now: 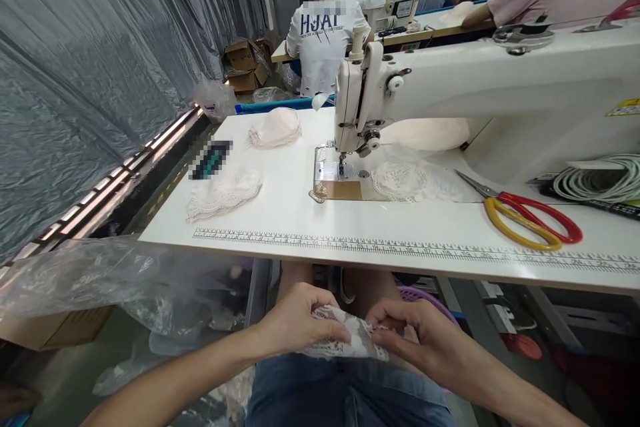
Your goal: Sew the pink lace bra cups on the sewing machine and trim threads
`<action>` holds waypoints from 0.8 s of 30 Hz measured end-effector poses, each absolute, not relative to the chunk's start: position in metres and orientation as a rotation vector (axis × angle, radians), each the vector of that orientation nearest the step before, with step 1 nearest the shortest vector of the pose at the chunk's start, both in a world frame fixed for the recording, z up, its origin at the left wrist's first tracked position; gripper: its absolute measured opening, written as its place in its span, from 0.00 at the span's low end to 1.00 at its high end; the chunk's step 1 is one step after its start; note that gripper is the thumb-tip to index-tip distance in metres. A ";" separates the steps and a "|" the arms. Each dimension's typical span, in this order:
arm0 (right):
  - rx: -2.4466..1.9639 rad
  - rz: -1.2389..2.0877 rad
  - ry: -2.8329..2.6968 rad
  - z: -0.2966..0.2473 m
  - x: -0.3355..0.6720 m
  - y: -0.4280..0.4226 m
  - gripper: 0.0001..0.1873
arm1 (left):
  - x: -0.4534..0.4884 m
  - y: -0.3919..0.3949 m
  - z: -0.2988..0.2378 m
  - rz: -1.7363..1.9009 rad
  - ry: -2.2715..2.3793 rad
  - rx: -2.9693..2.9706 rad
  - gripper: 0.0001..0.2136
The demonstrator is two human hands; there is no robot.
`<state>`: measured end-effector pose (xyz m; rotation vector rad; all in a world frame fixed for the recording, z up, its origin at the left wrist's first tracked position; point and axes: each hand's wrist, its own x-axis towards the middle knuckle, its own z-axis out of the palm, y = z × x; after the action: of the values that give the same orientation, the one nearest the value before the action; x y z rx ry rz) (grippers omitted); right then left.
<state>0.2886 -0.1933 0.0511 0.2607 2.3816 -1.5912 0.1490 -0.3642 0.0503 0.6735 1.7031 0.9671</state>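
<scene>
Over my lap, below the table's front edge, both hands grip a piece of white lace fabric. My left hand pinches its left part between thumb and fingers. At the right end, my right hand has thumb and fingertips closed on the lace edge. Beyond them stands a white sewing machine, its needle area apart from my hands. White lace pieces lie right of the needle plate. Another stack of white lace rests on the table's left side, with pale pink cups behind it.
Scissors with red and yellow handles lie on the white table, near a coil of pale cord. A printed ruler runs along the front edge. Plastic bags hang at left. Co-workers sit ahead.
</scene>
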 end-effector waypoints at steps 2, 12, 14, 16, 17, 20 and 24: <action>0.255 -1.583 2.391 0.050 0.290 -0.193 0.11 | 0.150 -0.364 0.050 0.979 1.713 0.673 0.14; 0.310 -1.633 2.334 0.042 0.285 -0.191 0.16 | 0.145 -0.364 0.052 0.991 1.769 0.632 0.10; 0.297 -1.661 2.307 0.042 0.283 -0.190 0.16 | 0.141 -0.365 0.055 0.994 1.775 0.643 0.11; 0.282 -1.682 2.277 0.047 0.278 -0.191 0.17 | 0.134 -0.366 0.063 0.992 1.790 0.671 0.12; 0.271 -1.697 2.263 0.052 0.274 -0.191 0.17 | 0.128 -0.365 0.070 0.987 1.801 0.695 0.12; 0.240 -1.755 2.271 0.070 0.251 -0.192 0.18 | 0.096 -0.355 0.103 0.927 1.874 0.861 0.12; 0.224 -1.697 2.534 0.084 0.198 -0.183 0.21 | 0.027 -0.309 0.148 0.740 1.936 1.259 0.10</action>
<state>0.1983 -0.1826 0.0840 0.2244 2.5338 -1.6975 0.0271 -0.3091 0.1477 1.2591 1.9359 0.7405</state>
